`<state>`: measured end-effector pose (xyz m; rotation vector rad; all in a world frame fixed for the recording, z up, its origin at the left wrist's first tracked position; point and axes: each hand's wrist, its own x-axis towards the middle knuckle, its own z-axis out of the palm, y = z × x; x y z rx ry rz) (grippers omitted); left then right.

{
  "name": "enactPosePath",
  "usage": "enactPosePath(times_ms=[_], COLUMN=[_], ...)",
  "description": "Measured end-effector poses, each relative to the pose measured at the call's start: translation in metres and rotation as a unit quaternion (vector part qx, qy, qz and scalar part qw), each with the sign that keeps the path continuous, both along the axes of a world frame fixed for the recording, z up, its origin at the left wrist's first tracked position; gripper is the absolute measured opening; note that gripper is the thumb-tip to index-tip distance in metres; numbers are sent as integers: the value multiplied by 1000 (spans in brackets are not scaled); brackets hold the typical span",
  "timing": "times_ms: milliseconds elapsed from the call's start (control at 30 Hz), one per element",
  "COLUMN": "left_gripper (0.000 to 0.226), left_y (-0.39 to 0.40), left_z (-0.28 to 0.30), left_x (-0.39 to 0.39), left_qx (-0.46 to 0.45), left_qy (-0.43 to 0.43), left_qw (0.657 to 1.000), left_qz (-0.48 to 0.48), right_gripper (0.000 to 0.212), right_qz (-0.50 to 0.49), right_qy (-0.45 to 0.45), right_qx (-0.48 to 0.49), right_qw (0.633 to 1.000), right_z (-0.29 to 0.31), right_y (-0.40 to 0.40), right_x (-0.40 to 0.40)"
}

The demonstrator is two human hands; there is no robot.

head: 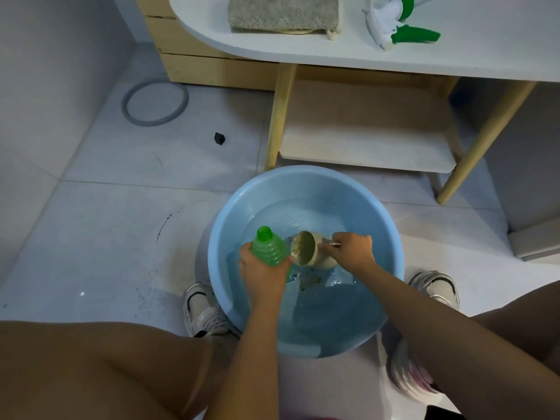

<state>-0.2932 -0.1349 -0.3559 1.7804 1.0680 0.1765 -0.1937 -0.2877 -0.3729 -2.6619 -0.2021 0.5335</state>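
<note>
Squatting over a round, smooth blue plastic basin of water beneath both hands, you are gripping a capped, ribbed green plastic bottle in your left hand. Just right of it, your right hand is clasping a beige cup, tipping it sideways, likely to rinse out its brownish dregs.

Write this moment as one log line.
left hand grips green bottle | right hand holds tilted beige cup | over blue basin
</note>
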Motion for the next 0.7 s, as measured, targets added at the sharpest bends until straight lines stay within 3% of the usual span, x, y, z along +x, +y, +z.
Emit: enactPosePath(times_ms=[133,267,533,700], left_gripper=[75,75,70,71], left_y=[-1,-5,-10,-16], left_z=[7,11,22,29], left_x=[1,2,6,9], left_qx=[3,6,36,41], left_qy=[-14,-32,-39,-47], left_qw=[1000,999,998,996], left_qz=[11,3,-32,-61], right_gripper=[49,47,55,54], right_qz=[-158,-216,-193,-186], right_qy=[111,138,97,82], right_qx=[200,288,358,352], right_qw=[961,923,908,914], right_z=[9,26,64,82], right_y=[-13,-23,-34,-32], right_x=[-1,0,8,12])
